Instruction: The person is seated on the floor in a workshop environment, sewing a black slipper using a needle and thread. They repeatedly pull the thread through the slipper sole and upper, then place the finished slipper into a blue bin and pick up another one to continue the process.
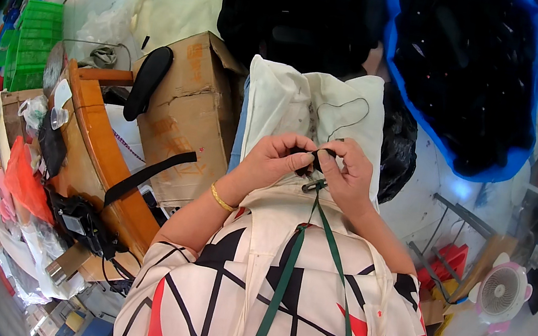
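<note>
A small black piece (315, 155) is pinched between the fingertips of both hands, just above the lap. The left hand (276, 157) is curled nearly closed, with thumb and forefinger pressed on the left side of the piece; a gold bangle (220, 199) is worn on that wrist. The right hand (349, 176) is likewise curled, and its fingertips are closed on the right side of the same piece. What exactly the piece is cannot be told, since it is mostly covered by the fingers. Just below the hands, a metal clip (313, 186) is seen, from which a green strap (280, 286) runs down over a patterned garment. Behind the hands, a cream cloth bag (278, 100) is laid over the lap, and a thin black cord (345, 113) is looped on it. A cardboard box (183, 115) stands to the left, beside an orange wooden counter (97, 144). A blue sheet (532, 157) with dark cloth is spread at the upper right, and a small pink fan (500, 291) is placed at the lower right.
</note>
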Action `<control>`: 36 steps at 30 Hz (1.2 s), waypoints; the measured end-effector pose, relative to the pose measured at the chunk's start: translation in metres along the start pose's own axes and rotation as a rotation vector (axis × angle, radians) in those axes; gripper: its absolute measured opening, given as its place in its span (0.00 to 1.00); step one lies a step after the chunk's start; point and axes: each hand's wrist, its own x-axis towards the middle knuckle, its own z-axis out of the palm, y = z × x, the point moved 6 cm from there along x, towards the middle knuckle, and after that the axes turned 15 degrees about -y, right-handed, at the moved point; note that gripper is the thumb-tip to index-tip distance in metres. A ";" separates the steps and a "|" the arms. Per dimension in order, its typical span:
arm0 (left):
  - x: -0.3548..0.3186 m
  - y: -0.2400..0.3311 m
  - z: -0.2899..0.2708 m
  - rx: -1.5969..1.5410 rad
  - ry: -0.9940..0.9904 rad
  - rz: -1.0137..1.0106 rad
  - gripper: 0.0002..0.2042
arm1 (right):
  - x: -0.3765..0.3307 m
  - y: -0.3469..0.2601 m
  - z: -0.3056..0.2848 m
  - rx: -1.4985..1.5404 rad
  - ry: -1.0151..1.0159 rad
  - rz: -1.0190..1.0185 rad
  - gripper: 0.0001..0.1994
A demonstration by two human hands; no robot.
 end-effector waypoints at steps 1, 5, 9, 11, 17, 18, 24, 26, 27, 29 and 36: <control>0.001 0.005 0.001 0.007 0.011 -0.025 0.10 | 0.003 -0.003 -0.003 -0.062 -0.031 -0.033 0.04; -0.005 0.005 -0.003 0.116 -0.001 -0.107 0.10 | 0.005 0.000 -0.014 0.071 -0.074 -0.005 0.04; -0.011 0.030 -0.002 0.639 0.029 -0.011 0.09 | 0.003 0.014 -0.028 0.310 -0.102 0.197 0.07; -0.013 0.044 0.003 0.965 0.013 0.109 0.10 | 0.001 0.016 -0.032 0.364 -0.214 0.290 0.07; -0.011 0.055 0.021 1.133 -0.049 0.303 0.13 | -0.001 -0.005 -0.024 0.081 -0.618 0.307 0.06; -0.011 0.054 0.022 1.141 -0.060 0.289 0.13 | -0.001 -0.006 -0.022 0.030 -0.651 0.298 0.06; -0.011 0.056 0.027 1.165 -0.097 0.274 0.13 | 0.002 -0.014 -0.019 -0.020 -0.680 0.139 0.09; -0.011 0.056 0.027 1.170 -0.103 0.283 0.13 | 0.001 -0.013 -0.020 -0.013 -0.671 0.128 0.09; -0.011 0.056 0.027 1.165 -0.104 0.281 0.13 | 0.001 -0.013 -0.020 -0.010 -0.667 0.123 0.09; -0.011 0.055 0.027 1.155 -0.106 0.278 0.13 | 0.001 -0.013 -0.020 -0.014 -0.677 0.130 0.10; -0.014 0.051 0.023 1.129 -0.121 0.262 0.11 | -0.001 -0.010 -0.018 -0.019 -0.695 0.131 0.10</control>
